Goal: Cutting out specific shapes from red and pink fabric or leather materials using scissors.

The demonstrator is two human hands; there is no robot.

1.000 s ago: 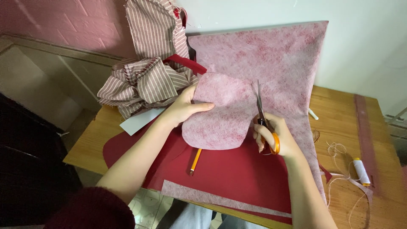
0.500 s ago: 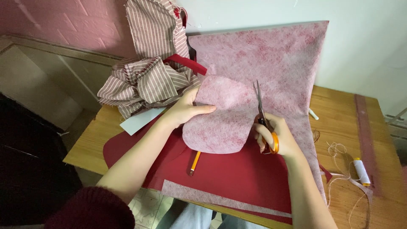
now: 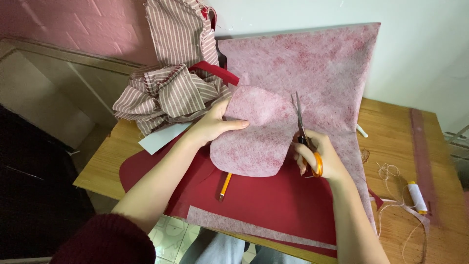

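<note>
From the head view, your left hand (image 3: 212, 126) pinches the rounded pink piece (image 3: 254, 134), thumb on top, holding it lifted over the red sheet (image 3: 273, 203) on the surface (image 3: 102, 166). Your right hand (image 3: 320, 159) is closed around the orange-handled scissors (image 3: 303, 132), blades pointing up along the piece's right edge. Since the earlier frame the piece has turned slightly and the blades sit a little further up. A pencil (image 3: 224, 187) lies below the piece, and a thread spool (image 3: 416, 196) sits well apart at right.
</note>
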